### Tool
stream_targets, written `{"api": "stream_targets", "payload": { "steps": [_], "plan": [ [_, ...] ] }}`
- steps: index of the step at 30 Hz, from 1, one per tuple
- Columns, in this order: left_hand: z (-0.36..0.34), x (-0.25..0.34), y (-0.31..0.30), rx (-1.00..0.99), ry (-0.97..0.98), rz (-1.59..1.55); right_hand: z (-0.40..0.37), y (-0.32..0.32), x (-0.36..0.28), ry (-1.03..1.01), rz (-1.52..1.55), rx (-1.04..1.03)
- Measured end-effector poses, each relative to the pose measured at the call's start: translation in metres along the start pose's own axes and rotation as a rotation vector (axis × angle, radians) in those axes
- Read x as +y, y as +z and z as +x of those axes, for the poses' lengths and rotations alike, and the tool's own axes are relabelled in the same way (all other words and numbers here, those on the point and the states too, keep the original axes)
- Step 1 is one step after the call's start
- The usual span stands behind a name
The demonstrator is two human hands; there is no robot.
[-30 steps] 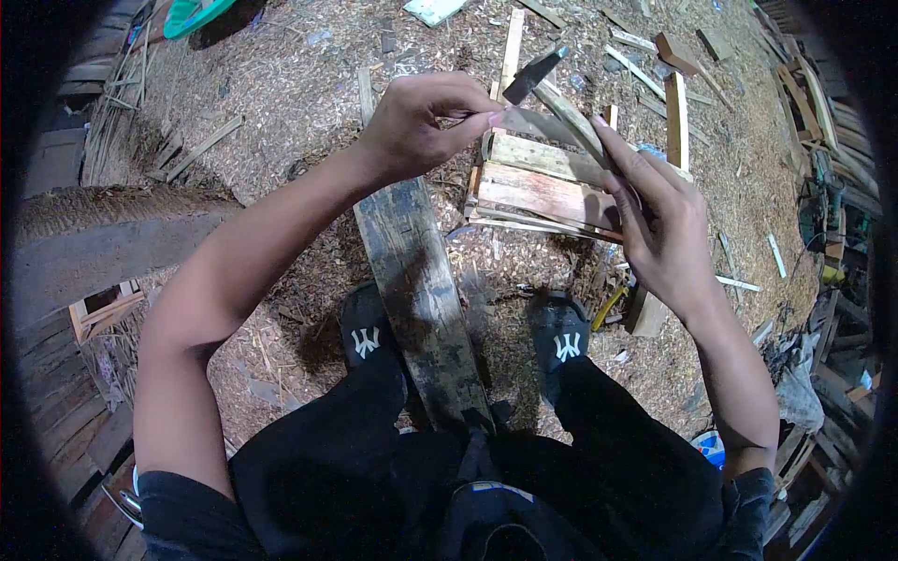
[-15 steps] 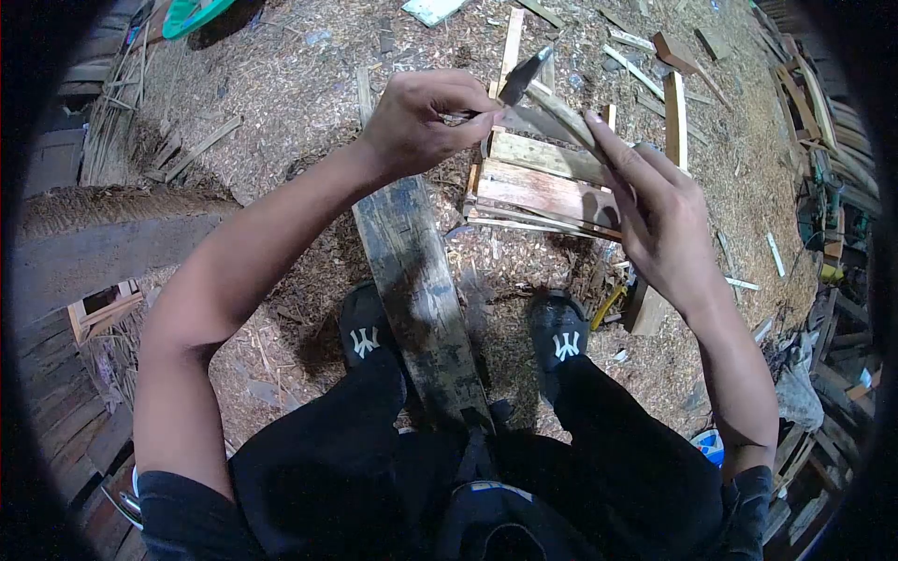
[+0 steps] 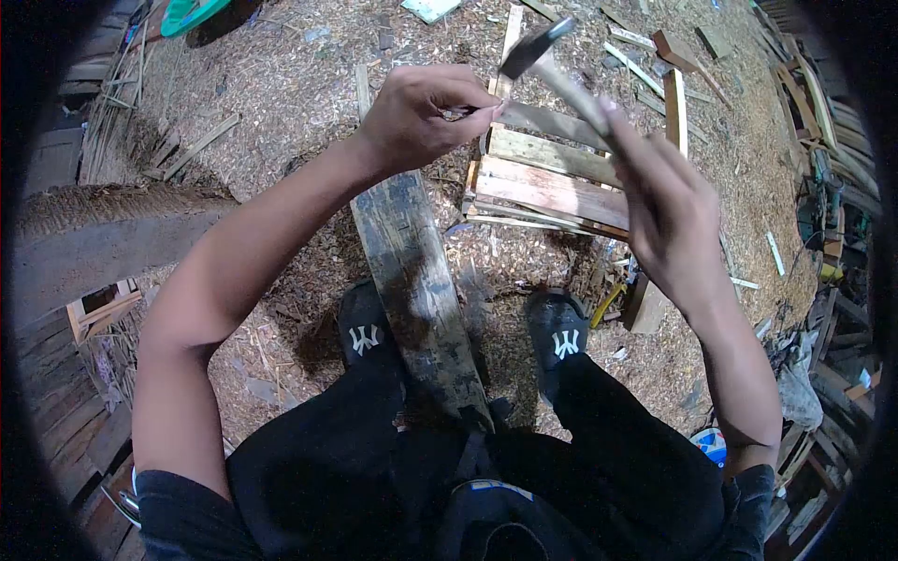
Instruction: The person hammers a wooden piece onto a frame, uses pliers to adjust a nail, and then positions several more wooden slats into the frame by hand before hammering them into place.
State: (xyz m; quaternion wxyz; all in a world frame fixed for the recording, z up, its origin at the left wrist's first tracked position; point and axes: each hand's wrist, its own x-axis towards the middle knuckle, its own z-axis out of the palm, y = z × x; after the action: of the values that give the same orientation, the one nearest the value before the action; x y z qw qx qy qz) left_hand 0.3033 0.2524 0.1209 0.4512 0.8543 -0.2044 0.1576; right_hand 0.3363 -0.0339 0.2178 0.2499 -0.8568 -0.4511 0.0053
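Observation:
My right hand (image 3: 678, 220) is wrapped round the light wooden handle of a hammer (image 3: 538, 49), whose dark metal head is raised above the slats and blurred. Thumb and forefinger of my left hand (image 3: 432, 117) are pinched together at the top left corner of a slatted wooden crate (image 3: 552, 187). What they pinch is too small to make out. The hammer head is up and to the right of these fingertips, apart from them.
A worn plank (image 3: 412, 280) runs between my two shoes. Wood offcuts (image 3: 675, 112) lie on the chip-covered ground. A yellow-handled tool (image 3: 608, 305) is right of my right shoe. A green basin (image 3: 192, 14) stands at the top left.
The hammer head has risen away from my left fingertips, and my right hand has shifted slightly right. My left hand has hardly moved.

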Motion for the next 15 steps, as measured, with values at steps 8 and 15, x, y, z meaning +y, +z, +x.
{"api": "stream_targets", "payload": {
  "steps": [8, 15],
  "plan": [
    [0.004, 0.005, -0.002, 0.002, 0.029, 0.046, 0.007, -0.014, -0.006, 0.035, -0.002, -0.020],
    [0.008, 0.012, -0.006, -0.051, -0.015, 0.118, 0.004, -0.006, -0.003, 0.031, 0.035, -0.040]
  ]
}}
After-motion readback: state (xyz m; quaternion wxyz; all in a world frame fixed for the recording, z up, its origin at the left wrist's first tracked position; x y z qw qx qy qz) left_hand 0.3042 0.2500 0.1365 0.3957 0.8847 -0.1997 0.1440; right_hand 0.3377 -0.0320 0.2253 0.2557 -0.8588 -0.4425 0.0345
